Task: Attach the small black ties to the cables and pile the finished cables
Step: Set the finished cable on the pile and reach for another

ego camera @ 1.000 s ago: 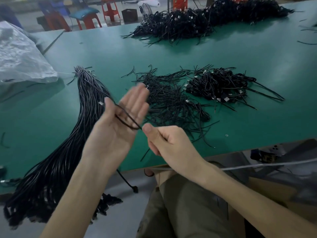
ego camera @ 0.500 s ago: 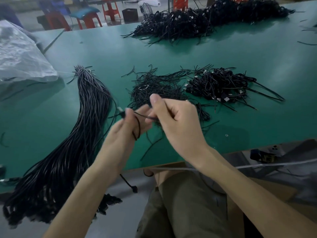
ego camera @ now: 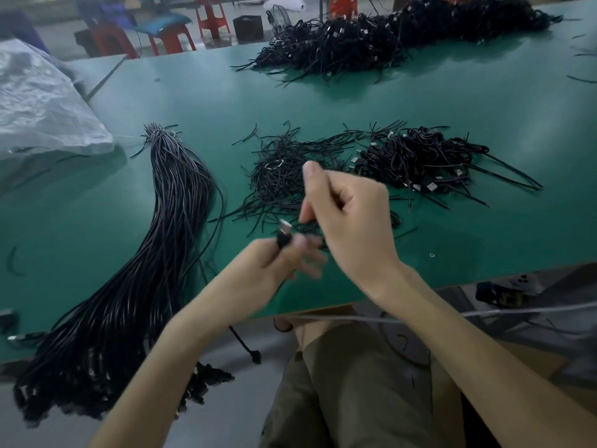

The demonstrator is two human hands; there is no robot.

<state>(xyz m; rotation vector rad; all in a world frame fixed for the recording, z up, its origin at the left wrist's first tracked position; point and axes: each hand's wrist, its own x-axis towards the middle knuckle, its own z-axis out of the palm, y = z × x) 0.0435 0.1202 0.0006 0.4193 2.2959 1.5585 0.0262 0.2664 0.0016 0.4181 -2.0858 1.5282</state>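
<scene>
My left hand (ego camera: pixel 277 260) grips a coiled black cable (ego camera: pixel 283 236) whose silver plug sticks up between the fingers; the fingertips are blurred. My right hand (ego camera: pixel 349 218) sits just above and to the right, fingers curled, pinching a thin black tie at the coil. Behind the hands lies a loose heap of black ties (ego camera: pixel 284 176). Right of it is a pile of tied cables (ego camera: pixel 420 160). A long bundle of straight cables (ego camera: pixel 155 253) runs down the left and hangs over the table edge.
The green table (ego camera: pixel 484 101) carries a big heap of cables (ego camera: pixel 387 37) at the far edge. A white plastic sack (ego camera: pixel 42 105) lies at the left. Red and blue stools stand beyond the table. My lap is below the near edge.
The left hand went from open with a cable loop over its palm to gripping the coil. The right hand rose from below it and now works above the coil.
</scene>
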